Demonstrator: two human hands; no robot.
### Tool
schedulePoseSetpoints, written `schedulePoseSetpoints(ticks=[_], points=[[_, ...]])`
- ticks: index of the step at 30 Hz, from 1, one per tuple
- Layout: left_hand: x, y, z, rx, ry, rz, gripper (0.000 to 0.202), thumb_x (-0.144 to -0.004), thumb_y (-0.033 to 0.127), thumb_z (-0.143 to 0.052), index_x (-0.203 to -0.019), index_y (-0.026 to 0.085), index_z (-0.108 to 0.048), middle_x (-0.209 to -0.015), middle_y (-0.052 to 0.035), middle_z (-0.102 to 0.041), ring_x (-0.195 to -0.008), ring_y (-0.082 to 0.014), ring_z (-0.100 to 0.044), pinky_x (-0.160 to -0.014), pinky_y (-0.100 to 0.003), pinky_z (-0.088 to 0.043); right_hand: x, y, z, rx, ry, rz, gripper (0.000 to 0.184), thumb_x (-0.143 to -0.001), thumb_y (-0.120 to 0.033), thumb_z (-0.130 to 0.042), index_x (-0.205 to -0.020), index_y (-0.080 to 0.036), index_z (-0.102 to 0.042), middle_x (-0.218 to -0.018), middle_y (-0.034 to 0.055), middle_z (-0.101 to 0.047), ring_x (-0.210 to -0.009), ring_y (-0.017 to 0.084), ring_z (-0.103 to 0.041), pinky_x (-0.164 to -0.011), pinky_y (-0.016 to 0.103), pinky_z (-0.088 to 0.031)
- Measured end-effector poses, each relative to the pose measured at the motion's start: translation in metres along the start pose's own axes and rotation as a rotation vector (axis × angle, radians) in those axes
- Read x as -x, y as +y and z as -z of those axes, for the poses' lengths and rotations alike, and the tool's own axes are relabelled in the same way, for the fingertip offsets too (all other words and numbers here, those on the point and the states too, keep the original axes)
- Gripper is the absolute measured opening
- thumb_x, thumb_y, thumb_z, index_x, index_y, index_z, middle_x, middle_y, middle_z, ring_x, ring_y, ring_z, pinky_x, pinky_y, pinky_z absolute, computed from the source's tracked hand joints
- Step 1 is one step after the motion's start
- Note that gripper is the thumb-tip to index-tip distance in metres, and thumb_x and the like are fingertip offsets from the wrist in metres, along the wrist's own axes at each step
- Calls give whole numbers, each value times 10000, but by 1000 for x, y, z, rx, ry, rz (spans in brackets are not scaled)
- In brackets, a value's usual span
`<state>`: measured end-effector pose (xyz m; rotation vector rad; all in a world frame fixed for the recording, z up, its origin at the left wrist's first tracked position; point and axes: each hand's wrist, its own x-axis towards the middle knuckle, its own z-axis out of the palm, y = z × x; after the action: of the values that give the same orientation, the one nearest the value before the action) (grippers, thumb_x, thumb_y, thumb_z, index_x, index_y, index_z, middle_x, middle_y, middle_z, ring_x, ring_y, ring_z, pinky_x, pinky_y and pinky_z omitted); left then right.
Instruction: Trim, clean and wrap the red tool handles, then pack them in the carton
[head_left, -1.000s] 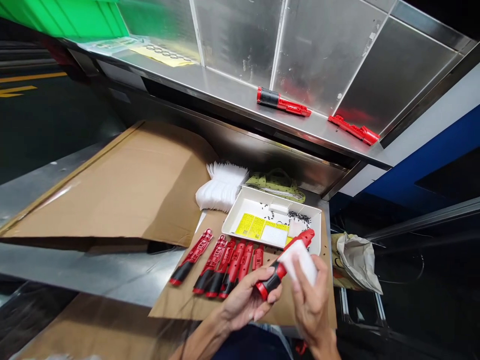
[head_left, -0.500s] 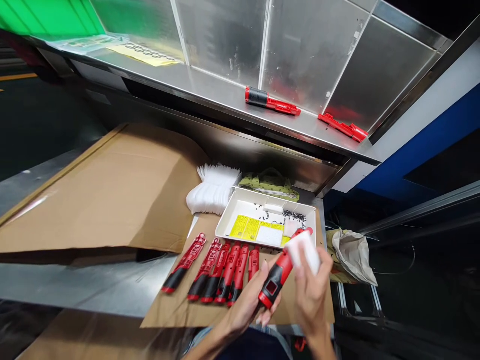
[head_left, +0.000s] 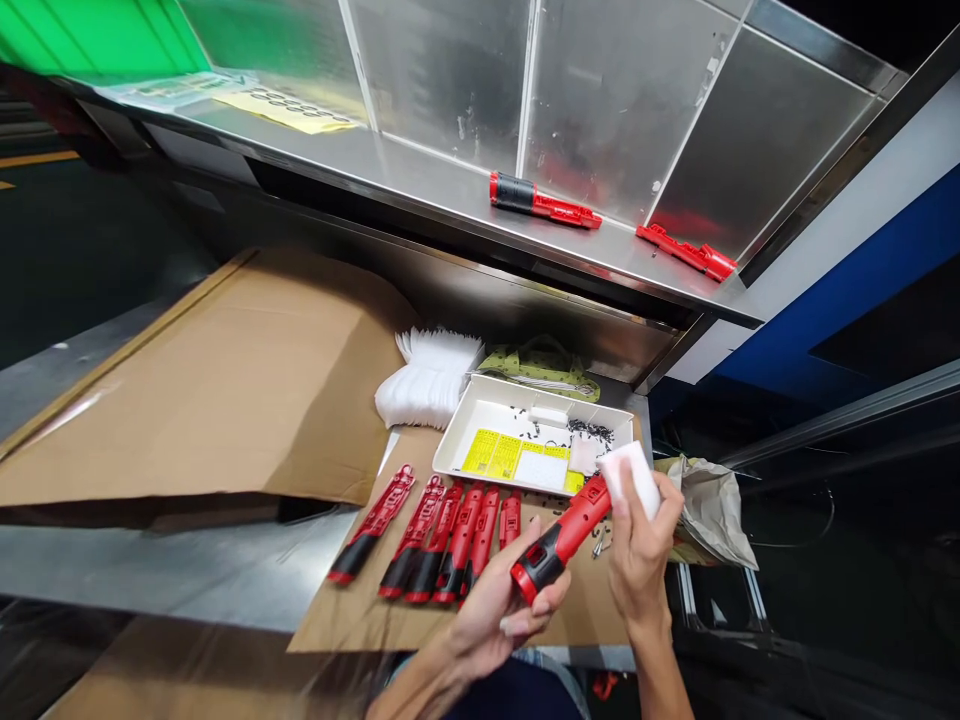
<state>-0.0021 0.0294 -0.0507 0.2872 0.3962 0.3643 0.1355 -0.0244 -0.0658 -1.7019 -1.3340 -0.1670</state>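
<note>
A red plastic tool housing with a black grip section [head_left: 574, 525] lies tilted in my left hand [head_left: 499, 605], whose fingers wrap around its lower end. My right hand [head_left: 637, 535] pinches a folded white cloth or pad [head_left: 631, 478] at the upper end of that housing. To the left, several similar red and black housings [head_left: 459, 540] lie side by side on a cardboard sheet [head_left: 345, 625]. Beyond the hands stands a white tray [head_left: 454, 450] holding yellow labels [head_left: 491, 453], small black parts [head_left: 592, 430] and white pads.
A stack of white sheets [head_left: 427, 375] stands behind the housings, beside a green patterned pouch [head_left: 540, 370]. A large cardboard box [head_left: 195, 390] fills the left side. Two red parts, one with a black section [head_left: 514, 190], rest on the metal shelf [head_left: 420, 170]. A pale bag [head_left: 709, 510] hangs at right.
My right hand and the white pad have moved right, off the middle of the housing to its upper end. The housing has turned slightly in my left hand.
</note>
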Motion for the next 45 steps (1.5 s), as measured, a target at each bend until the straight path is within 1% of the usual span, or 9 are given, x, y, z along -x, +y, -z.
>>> schedulePoseSetpoints(ticks=[4, 7, 10, 16, 20, 32, 36, 41, 45], points=[[-1, 1, 0, 76, 9, -29, 434, -737, 521, -767, -732, 146, -548, -451, 62, -501, -302, 23, -186, -323, -102, -65, 0, -3, 2, -35, -143, 105, 379, -983, -279, -465, -1337, -257, -599, -1238, 148, -504, -1091, 282, -594, -835, 430, -557], [-2, -1, 0, -7, 30, -34, 436, -798, 568, -687, -780, 148, -576, -444, 62, -489, -301, 11, -176, -329, -124, -64, -2, -2, 3, 26, -46, 89, 395, -993, -244, -451, -1367, -220, -576, -1170, 143, -498, -1016, 237, -608, -747, 362, -577], [-2, -6, 0, -157, 180, -120, 535, -788, 681, -625, -786, 147, -589, -448, 47, -489, -326, -7, -225, -344, -143, -73, -6, -1, 4, 8, -97, 169, 411, -992, -228, -470, -1395, -240, -550, -1163, 134, -509, -1023, 212, -608, -741, 305, -581], [-6, -14, 6, -390, 179, -148, 888, -761, 827, -478, -1331, 146, -505, -442, 52, -533, -289, -43, -211, -329, -186, -107, -16, -3, 6, -6, -7, 170, 350, -990, -186, -472, -1296, -220, -638, -1111, 119, -517, -1015, 205, -602, -764, 318, -580], [-9, -14, 8, -372, 261, -164, 922, -721, 839, -511, -1269, 99, -561, -428, 55, -496, -313, -43, -238, -340, -182, -94, -10, -6, 7, -70, -20, 231, 329, -978, -176, -499, -1248, -251, -671, -1132, 103, -524, -1029, 207, -606, -780, 319, -586], [-7, -13, 9, -472, 196, -221, 983, -763, 841, -442, -1428, 118, -417, -417, 63, -499, -297, -60, -221, -328, -187, -139, -15, -5, 1, 21, 115, 178, 295, -958, -172, -542, -1201, -215, -703, -1041, 106, -550, -950, 201, -619, -741, 310, -558], [-3, -7, 3, -392, 195, -152, 883, -738, 821, -515, -1256, 108, -555, -406, 73, -466, -296, -38, -191, -333, -178, -90, -15, -8, 9, -1, 16, 206, 320, -960, -161, -531, -1226, -252, -682, -1101, 96, -531, -995, 196, -602, -766, 299, -547], [7, 7, -6, -181, 24, 10, 679, -779, 676, -602, -1165, 118, -598, -390, 93, -434, -281, -20, -144, -331, -174, -33, -18, 8, 40, -49, 14, 45, 413, -1004, -372, -459, -1388, -252, -553, -1171, 112, -486, -1042, 231, -554, -812, 350, -522], [10, 10, -7, -209, -3, -67, 676, -853, 665, -510, -1199, 91, -605, -381, 85, -432, -272, -27, -143, -320, -179, -53, -18, 21, 63, -101, -124, 161, 639, -955, -604, -440, -1509, -292, -381, -1258, 129, -457, -1093, 258, -525, -809, 365, -523]])
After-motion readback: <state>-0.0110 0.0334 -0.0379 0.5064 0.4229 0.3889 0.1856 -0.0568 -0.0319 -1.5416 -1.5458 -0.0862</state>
